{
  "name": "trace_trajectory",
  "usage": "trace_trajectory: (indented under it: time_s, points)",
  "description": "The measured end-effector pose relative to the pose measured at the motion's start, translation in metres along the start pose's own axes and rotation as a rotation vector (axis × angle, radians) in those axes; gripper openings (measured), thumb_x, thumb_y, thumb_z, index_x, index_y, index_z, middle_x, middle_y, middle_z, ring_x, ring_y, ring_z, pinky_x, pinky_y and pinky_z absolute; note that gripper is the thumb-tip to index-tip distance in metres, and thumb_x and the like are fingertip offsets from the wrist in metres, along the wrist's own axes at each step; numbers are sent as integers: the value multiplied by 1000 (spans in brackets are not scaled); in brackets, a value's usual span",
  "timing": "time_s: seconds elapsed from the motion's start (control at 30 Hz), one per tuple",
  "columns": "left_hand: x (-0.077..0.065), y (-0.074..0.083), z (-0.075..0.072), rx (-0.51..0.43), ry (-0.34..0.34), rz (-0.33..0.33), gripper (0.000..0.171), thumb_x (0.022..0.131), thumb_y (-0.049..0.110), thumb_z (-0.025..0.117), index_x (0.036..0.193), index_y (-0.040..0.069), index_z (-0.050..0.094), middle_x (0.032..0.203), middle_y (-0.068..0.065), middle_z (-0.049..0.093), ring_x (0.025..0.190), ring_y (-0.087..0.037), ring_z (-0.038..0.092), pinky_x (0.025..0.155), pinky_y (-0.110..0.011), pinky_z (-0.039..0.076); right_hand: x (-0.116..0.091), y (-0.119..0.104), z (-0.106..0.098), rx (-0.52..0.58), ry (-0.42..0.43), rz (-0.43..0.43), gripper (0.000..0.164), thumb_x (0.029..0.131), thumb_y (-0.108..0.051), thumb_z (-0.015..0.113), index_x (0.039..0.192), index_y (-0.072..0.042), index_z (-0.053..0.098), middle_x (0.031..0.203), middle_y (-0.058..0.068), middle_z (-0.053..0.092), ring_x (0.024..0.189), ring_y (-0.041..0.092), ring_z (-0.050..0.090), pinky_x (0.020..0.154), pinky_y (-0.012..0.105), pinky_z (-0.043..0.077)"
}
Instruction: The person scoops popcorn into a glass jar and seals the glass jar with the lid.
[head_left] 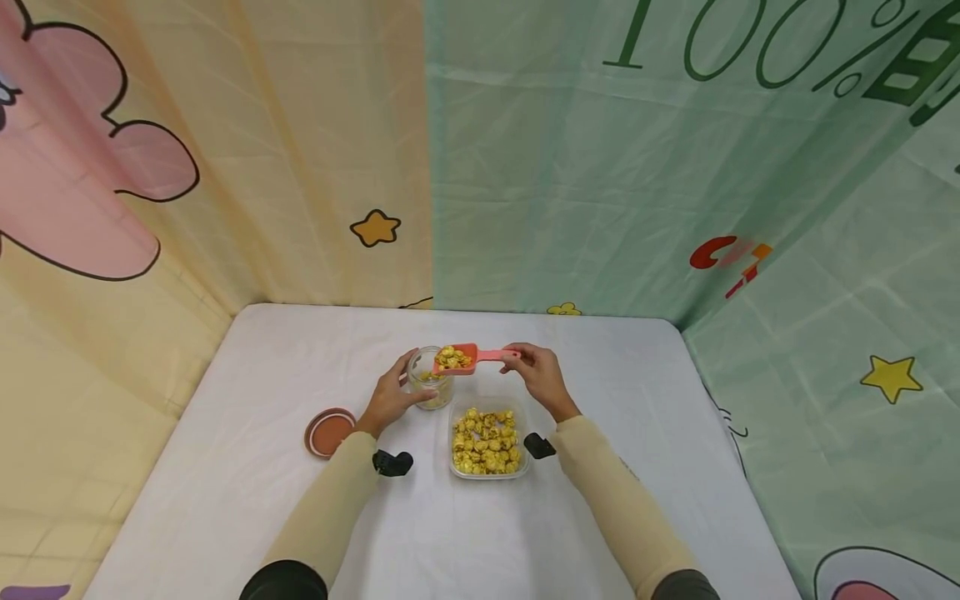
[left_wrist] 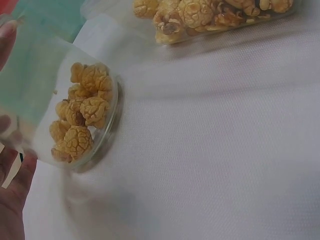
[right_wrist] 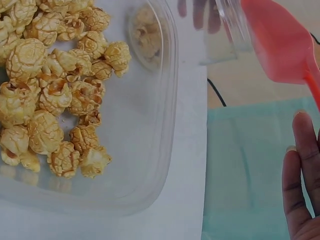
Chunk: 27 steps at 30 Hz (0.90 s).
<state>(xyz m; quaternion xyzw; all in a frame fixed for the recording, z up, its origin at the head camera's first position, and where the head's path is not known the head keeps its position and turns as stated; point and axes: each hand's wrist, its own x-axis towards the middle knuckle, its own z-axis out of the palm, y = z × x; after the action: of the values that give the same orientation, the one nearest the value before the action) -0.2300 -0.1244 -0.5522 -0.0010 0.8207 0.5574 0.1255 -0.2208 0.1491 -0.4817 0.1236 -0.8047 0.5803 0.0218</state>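
Note:
Around the side of a clear jar point(head_left: 435, 400) curves my left hand point(head_left: 388, 400), thumb in front. Several popcorn pieces point(left_wrist: 80, 115) lie at the jar's bottom in the left wrist view. My right hand point(head_left: 542, 375) pinches the handle of a coral-red scoop point(head_left: 491, 356). Popcorn point(head_left: 452, 357) fills the scoop's bowl, which is over the jar's mouth. In the right wrist view the scoop point(right_wrist: 282, 42) shows from below, near my right fingers point(right_wrist: 305, 132). A clear plastic container point(head_left: 487, 476) of popcorn point(head_left: 486, 440) stands just in front of the jar.
A round reddish-brown lid point(head_left: 327, 435) lies left of the container, partly behind my left forearm. White cloth covers the table point(head_left: 615, 367). Printed curtains point(head_left: 517, 183) hang along the back and both sides.

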Motion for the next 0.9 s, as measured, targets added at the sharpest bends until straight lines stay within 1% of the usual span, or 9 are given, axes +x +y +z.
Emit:
trace_trajectory:
  time_s: [0.1,0.2,0.33,0.4,0.47,0.53,0.7,0.8,0.9]
  points:
    - [-1,2,0,6,2,1,96,78,23,82,154,17,23,156,-13,27,142,-36,26,113,-50,30,8,13,0,-20,-1,7,25,94,-17,62,106,3,68,88,18,70,81,36,68,84,50,55]
    - [-1,4,0,15,6,1,95,78,23,81,154,17,23,156,-14,28,142,-36,27,113,-50,31,12,10,0,-58,-6,21,24,94,-18,62,106,2,68,90,18,69,82,34,68,81,51,54]
    - [-1,4,0,21,3,2,95,79,22,81,154,18,23,156,-13,27,142,-35,26,113,-49,30,16,7,-2,-110,-26,20,24,94,-18,62,106,2,68,90,20,70,81,34,68,68,38,52]
    - [-1,4,0,22,1,2,95,79,23,81,154,18,23,156,-13,27,142,-35,26,113,-50,30,18,6,-3,-131,-42,9,23,94,-18,61,106,1,68,88,20,70,81,35,68,62,32,47]
    - [-1,4,0,21,2,0,95,79,23,81,154,18,24,156,-13,27,142,-35,26,113,-50,30,20,4,-4,-150,-59,-9,23,95,-17,61,106,1,68,87,20,70,80,36,67,61,28,44]
    - [-2,4,0,20,3,1,95,78,24,81,154,18,24,156,-13,27,142,-36,26,113,-51,31,22,2,-5,-176,-70,-29,21,94,-17,61,105,0,69,84,17,70,78,33,68,62,27,47]
    - [-2,3,0,27,4,5,95,79,24,81,154,18,23,156,-13,27,142,-36,27,112,-51,31,26,-5,-6,-243,-87,-70,21,94,-19,62,103,-1,69,83,11,70,72,20,67,65,31,51]
    - [-2,3,0,30,5,6,95,79,24,81,154,17,23,156,-14,28,142,-36,27,112,-51,32,28,-9,-6,-276,-102,-70,23,94,-21,63,104,-1,69,84,9,70,70,15,66,67,33,53]
    - [-2,3,1,32,5,1,94,79,24,81,154,17,24,156,-14,28,142,-36,27,112,-51,31,31,-12,-6,-297,-118,-53,24,93,-23,63,103,-2,69,84,7,70,69,13,66,69,34,54]
